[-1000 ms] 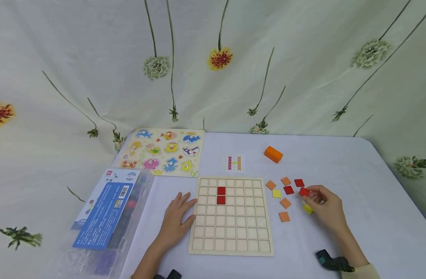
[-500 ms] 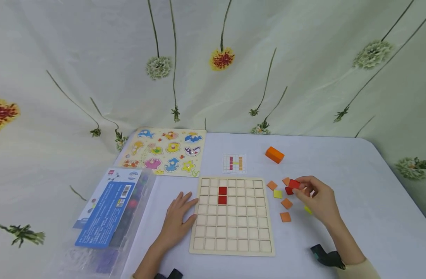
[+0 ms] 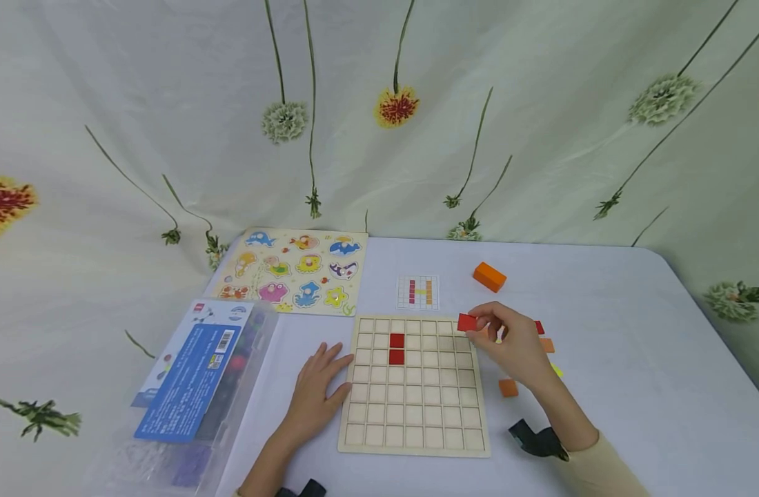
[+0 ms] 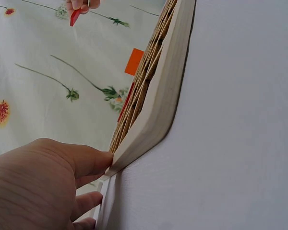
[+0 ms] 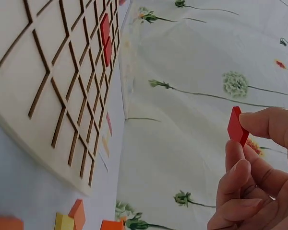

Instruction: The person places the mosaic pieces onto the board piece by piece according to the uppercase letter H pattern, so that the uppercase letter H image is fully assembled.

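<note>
A red square tile (image 3: 466, 322) is pinched between the thumb and fingers of my right hand (image 3: 506, 338), above the upper right corner of the wooden grid board (image 3: 413, 414). In the right wrist view the same red tile (image 5: 236, 125) is held up clear of the board. Two red tiles (image 3: 396, 348) sit in neighbouring cells of one column on the board. My left hand (image 3: 317, 386) rests flat at the board's left edge, fingers spread. The left wrist view shows the thumb (image 4: 93, 160) touching the board's edge (image 4: 153, 105).
Orange (image 3: 508, 388), yellow and red loose tiles lie right of the board, partly hidden by the right hand. Behind it are a pattern card (image 3: 418, 293) and an orange block (image 3: 489, 277). A sea-animal puzzle (image 3: 292, 269) and a plastic case (image 3: 193, 373) stand left.
My right hand has carried the red tile leftward from the loose tiles to over the board's upper right corner. The left hand has stayed in place.
</note>
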Demonstrator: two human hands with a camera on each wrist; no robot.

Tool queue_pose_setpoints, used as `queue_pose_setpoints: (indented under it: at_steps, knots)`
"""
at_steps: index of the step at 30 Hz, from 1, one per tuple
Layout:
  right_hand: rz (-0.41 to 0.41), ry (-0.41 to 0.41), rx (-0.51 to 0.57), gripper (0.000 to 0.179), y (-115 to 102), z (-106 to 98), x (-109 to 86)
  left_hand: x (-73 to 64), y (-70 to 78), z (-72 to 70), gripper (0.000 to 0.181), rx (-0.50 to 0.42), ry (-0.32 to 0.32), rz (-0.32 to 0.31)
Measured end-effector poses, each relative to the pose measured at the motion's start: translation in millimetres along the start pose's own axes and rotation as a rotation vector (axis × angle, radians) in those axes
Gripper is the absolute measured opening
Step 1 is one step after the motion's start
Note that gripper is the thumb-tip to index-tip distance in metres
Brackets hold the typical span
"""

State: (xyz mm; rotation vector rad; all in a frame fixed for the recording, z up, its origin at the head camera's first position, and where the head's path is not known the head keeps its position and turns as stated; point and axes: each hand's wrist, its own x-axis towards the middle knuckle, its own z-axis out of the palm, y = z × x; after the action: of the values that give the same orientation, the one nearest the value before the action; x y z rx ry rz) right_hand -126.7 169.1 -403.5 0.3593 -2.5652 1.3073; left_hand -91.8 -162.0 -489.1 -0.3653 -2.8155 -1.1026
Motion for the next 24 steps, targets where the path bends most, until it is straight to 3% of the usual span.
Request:
queue_pose_setpoints:
  at_steps: [5,14,24]
  knots:
    - [0.028,-0.099,0.025,0.022,-10,21,5.0,-0.1,-0.2,-0.4,0.046,0.005,0.000,-0.002]
    - [-0.008,-0.203,0.082,0.020,-16,53,6.4,-0.1,-1.5,0.7,0.046,0.006,-0.002,-0.003]
    - [-0.005,-0.312,0.052,0.019,-17,79,1.0,-0.4,0.6,0.4,0.046,0.010,-0.001,-0.008]
